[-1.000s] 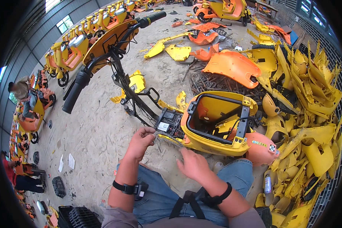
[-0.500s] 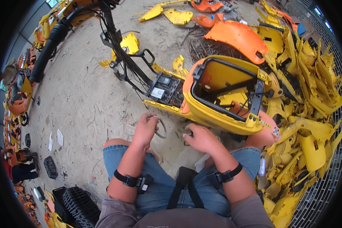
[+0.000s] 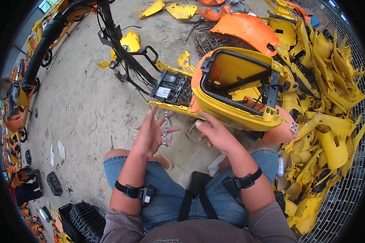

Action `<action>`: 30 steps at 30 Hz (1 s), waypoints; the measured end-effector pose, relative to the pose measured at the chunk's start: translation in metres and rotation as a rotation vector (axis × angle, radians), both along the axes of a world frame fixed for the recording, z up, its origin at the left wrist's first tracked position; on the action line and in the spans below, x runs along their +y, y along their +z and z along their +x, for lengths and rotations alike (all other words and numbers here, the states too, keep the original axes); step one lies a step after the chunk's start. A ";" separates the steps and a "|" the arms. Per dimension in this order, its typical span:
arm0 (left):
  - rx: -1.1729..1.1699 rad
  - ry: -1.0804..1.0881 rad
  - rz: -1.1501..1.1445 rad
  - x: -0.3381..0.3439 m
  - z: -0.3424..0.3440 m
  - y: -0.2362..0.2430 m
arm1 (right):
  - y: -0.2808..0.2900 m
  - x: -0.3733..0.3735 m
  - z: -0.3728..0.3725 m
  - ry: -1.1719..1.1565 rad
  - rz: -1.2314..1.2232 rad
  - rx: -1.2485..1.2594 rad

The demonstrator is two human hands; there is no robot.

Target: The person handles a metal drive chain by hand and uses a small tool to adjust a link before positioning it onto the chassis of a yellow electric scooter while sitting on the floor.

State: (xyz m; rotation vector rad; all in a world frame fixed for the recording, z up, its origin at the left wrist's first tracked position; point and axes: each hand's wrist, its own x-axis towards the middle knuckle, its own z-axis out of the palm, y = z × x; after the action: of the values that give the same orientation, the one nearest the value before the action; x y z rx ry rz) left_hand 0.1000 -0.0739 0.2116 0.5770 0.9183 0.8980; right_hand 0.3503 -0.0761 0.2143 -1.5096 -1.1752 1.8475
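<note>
My left hand (image 3: 150, 137) is raised with fingers spread. A metal chain (image 3: 165, 127) dangles in front of its fingers; I cannot tell whether they touch it. Facing it, my right hand (image 3: 217, 133) has its fingers loosely apart; a thin grey piece (image 3: 192, 130) shows just past them, contact unclear. Both hands are just in front of a partly stripped scooter, whose exposed deck compartment (image 3: 164, 92) holds electronics. Its yellow open storage bin (image 3: 235, 117) has a black rim and an orange rear part (image 3: 280, 133). The black handlebar (image 3: 40, 56) rises at the upper left.
Yellow broken panels (image 3: 332, 150) are heaped at the right beside a brick wall (image 3: 357, 69). Orange panels (image 3: 243, 30) lie beyond the scooter on rusty metal pieces. Other scooters line the left, with a person (image 3: 20, 188) there. Black crates (image 3: 87, 220) sit at lower left.
The view has tilted, shifting the scooter upward. My left hand's fingers have spread from a curled hold on a loop to behind a hanging chain. My right hand's fingers have loosened and stretched forward.
</note>
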 end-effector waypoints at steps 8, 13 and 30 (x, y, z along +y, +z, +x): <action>-0.183 -0.118 0.015 -0.021 0.020 0.013 | 0.018 -0.013 -0.016 -0.154 -0.032 0.502; -0.234 -0.070 0.126 -0.030 0.036 0.007 | -0.017 -0.023 -0.030 -0.060 0.248 0.269; -0.035 0.231 0.372 -0.019 0.059 0.007 | -0.015 -0.023 -0.026 -0.064 0.194 0.274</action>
State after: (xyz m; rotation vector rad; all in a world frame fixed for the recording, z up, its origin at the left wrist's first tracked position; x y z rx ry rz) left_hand 0.1591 -0.0932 0.2187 0.7802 0.8004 1.2990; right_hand 0.3242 -0.0989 0.1989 -1.1345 -1.1247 1.7738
